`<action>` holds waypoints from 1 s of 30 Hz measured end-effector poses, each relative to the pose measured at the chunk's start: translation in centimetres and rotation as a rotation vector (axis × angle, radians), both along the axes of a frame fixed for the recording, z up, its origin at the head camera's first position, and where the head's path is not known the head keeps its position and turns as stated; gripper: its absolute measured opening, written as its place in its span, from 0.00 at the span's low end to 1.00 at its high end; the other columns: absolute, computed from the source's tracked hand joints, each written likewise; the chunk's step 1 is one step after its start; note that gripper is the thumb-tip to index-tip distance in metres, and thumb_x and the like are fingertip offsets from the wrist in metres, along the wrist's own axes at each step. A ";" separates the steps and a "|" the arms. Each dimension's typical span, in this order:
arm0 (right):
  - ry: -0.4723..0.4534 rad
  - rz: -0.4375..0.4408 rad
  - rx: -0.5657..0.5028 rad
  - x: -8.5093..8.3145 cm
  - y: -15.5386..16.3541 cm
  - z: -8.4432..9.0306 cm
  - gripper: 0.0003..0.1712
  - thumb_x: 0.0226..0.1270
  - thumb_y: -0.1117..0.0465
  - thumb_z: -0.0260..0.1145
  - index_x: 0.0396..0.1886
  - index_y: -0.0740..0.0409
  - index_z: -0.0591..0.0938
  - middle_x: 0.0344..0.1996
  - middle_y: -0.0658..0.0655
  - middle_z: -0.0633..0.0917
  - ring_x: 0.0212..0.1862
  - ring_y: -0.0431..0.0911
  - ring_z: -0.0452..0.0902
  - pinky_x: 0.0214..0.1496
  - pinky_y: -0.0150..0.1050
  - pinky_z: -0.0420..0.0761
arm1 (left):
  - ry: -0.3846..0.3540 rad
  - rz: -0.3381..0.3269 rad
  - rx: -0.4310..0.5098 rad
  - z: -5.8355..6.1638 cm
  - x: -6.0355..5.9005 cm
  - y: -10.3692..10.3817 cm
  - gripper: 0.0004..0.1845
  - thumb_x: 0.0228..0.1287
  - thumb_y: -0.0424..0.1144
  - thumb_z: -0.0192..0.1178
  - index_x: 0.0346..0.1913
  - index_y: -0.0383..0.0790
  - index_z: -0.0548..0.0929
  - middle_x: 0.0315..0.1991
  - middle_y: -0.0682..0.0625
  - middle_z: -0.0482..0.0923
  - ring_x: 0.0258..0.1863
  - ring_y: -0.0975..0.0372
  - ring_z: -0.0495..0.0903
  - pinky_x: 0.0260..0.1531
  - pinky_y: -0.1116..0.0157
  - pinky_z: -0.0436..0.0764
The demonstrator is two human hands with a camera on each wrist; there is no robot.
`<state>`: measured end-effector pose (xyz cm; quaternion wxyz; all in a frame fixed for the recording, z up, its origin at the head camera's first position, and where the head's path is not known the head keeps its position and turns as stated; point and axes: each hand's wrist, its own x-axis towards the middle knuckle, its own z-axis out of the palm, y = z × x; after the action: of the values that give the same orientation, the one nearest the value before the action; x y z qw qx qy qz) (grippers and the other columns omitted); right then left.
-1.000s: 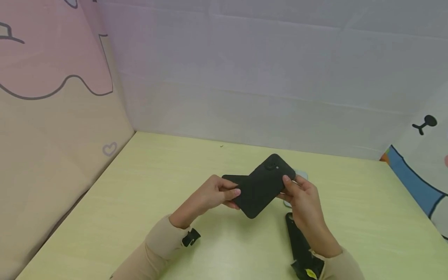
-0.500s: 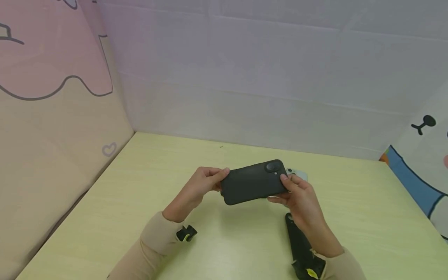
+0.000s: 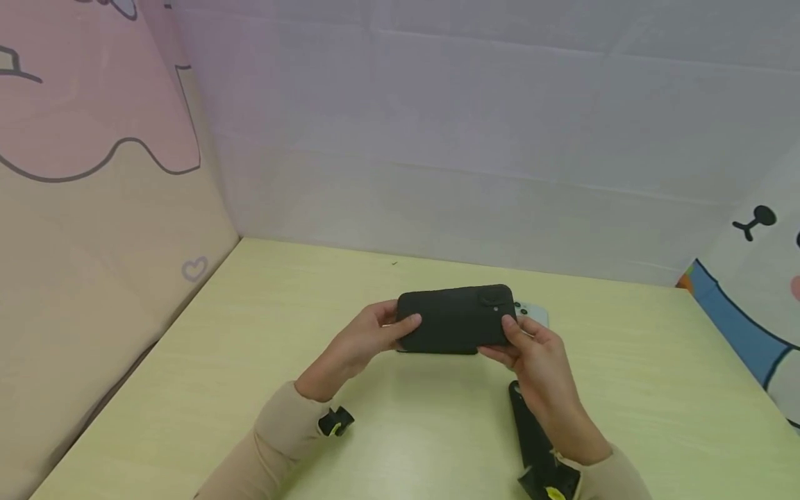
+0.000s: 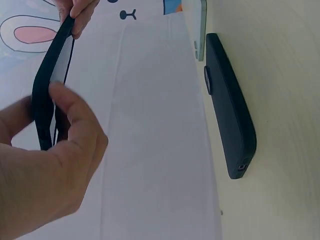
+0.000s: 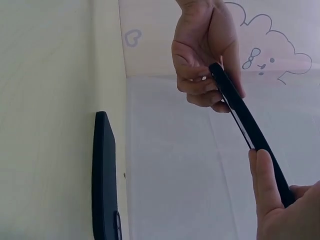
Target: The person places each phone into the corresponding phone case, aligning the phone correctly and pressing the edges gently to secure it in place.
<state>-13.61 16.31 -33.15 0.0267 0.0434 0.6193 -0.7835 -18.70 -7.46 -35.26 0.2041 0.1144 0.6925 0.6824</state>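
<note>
Both hands pinch a black phone case (image 3: 455,321) by its ends above the table (image 3: 250,361): left hand (image 3: 356,344), right hand (image 3: 540,361). Thin fingertip grips could slip, dropping it onto the second black case (image 4: 230,107) lying below

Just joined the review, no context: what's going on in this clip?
A person holds a black phone case in the air over a pale green table, left hand gripping one end, right hand the other. A second black cased phone lies flat on the table below, with a light-coloured phone beside it.
</note>
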 end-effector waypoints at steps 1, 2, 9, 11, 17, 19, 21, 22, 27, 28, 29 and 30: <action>0.002 -0.009 -0.007 0.0 0.0 0.0 0.12 0.64 0.53 0.59 0.41 0.56 0.77 0.33 0.46 0.84 0.32 0.41 0.84 0.43 0.39 0.81 | -0.001 -0.030 0.012 0.0 0.1 0.0 0.22 0.63 0.39 0.57 0.58 0.34 0.71 0.48 0.41 0.76 0.37 0.62 0.81 0.41 0.65 0.80; 0.005 -0.015 -0.015 0.0 0.0 0.0 0.12 0.65 0.53 0.59 0.41 0.56 0.78 0.34 0.46 0.84 0.33 0.41 0.84 0.43 0.39 0.81 | 0.000 -0.051 0.023 0.1 0.2 0.0 0.23 0.62 0.36 0.58 0.59 0.33 0.70 0.50 0.39 0.74 0.38 0.61 0.81 0.42 0.64 0.80; 0.064 0.040 -0.096 0.0 0.0 -0.1 0.08 0.66 0.57 0.58 0.36 0.56 0.78 0.32 0.48 0.85 0.31 0.43 0.84 0.43 0.40 0.81 | 0.033 -0.010 0.023 0.4 0.6 0.1 0.21 0.60 0.29 0.58 0.56 0.28 0.71 0.48 0.34 0.77 0.36 0.59 0.83 0.42 0.62 0.80; 0.094 0.081 -0.102 0.0 0.0 0.0 0.07 0.67 0.57 0.57 0.37 0.56 0.77 0.32 0.48 0.85 0.32 0.43 0.84 0.43 0.40 0.81 | 0.050 0.005 -0.014 0.5 0.6 0.0 0.20 0.60 0.29 0.58 0.55 0.28 0.72 0.46 0.35 0.79 0.34 0.59 0.84 0.39 0.62 0.80; 0.138 0.162 -0.015 -0.1 0.3 0.2 0.08 0.71 0.56 0.51 0.44 0.53 0.71 0.35 0.44 0.83 0.34 0.39 0.83 0.40 0.39 0.82 | 0.063 -0.023 -0.062 0.9 0.7 -0.4 0.19 0.59 0.29 0.59 0.54 0.29 0.73 0.43 0.36 0.80 0.33 0.59 0.84 0.37 0.61 0.80; 0.136 0.144 0.047 -0.2 0.3 0.3 0.09 0.70 0.54 0.52 0.43 0.53 0.71 0.34 0.43 0.82 0.34 0.37 0.82 0.39 0.36 0.81 | 0.059 -0.045 -0.076 1.1 0.7 -0.4 0.19 0.59 0.30 0.60 0.54 0.29 0.73 0.42 0.37 0.81 0.33 0.59 0.84 0.36 0.63 0.80; 0.124 0.104 0.095 -0.2 0.3 0.4 0.08 0.69 0.53 0.54 0.41 0.52 0.73 0.32 0.42 0.82 0.33 0.36 0.82 0.39 0.33 0.80 | 0.064 -0.070 -0.092 1.2 0.7 -0.5 0.19 0.59 0.30 0.60 0.53 0.30 0.74 0.41 0.39 0.81 0.32 0.60 0.84 0.34 0.65 0.79; 0.116 0.085 0.107 -0.2 0.4 0.4 0.07 0.68 0.54 0.55 0.39 0.51 0.75 0.31 0.42 0.81 0.33 0.35 0.81 0.39 0.32 0.79 | 0.069 -0.084 -0.099 1.3 0.7 -0.5 0.19 0.59 0.31 0.60 0.53 0.31 0.74 0.41 0.40 0.81 0.33 0.60 0.83 0.33 0.66 0.78; 0.065 0.027 0.096 -0.2 0.3 0.4 0.08 0.67 0.57 0.57 0.29 0.47 0.81 0.29 0.42 0.79 0.34 0.33 0.77 0.37 0.28 0.78 | 0.090 -0.182 -0.108 1.7 0.7 -1.0 0.19 0.61 0.34 0.59 0.54 0.33 0.73 0.40 0.41 0.81 0.32 0.57 0.83 0.31 0.67 0.77; 0.053 0.025 0.096 -0.3 0.3 0.3 0.09 0.67 0.57 0.57 0.27 0.47 0.81 0.28 0.42 0.79 0.34 0.33 0.76 0.36 0.28 0.77 | 0.085 -0.203 -0.106 1.7 0.6 -1.2 0.19 0.61 0.35 0.58 0.54 0.33 0.73 0.41 0.41 0.82 0.32 0.56 0.83 0.31 0.66 0.78; 0.043 0.029 0.101 -0.3 0.2 0.3 0.10 0.67 0.58 0.57 0.26 0.47 0.81 0.28 0.42 0.78 0.35 0.33 0.76 0.37 0.28 0.77 | 0.079 -0.222 -0.110 1.7 0.6 -1.3 0.18 0.62 0.37 0.58 0.54 0.34 0.73 0.40 0.41 0.82 0.31 0.55 0.84 0.31 0.65 0.79; 0.032 0.033 0.106 -0.2 0.1 0.2 0.10 0.67 0.58 0.57 0.26 0.46 0.81 0.27 0.42 0.79 0.36 0.33 0.75 0.38 0.28 0.77 | 0.068 -0.236 -0.112 1.7 0.5 -1.4 0.18 0.63 0.39 0.57 0.53 0.35 0.73 0.39 0.41 0.82 0.31 0.54 0.84 0.32 0.64 0.80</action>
<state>-13.84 16.45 -32.94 0.0274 0.0217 0.6609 -0.7497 -18.20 -8.84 -33.58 0.2651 0.2065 0.7179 0.6097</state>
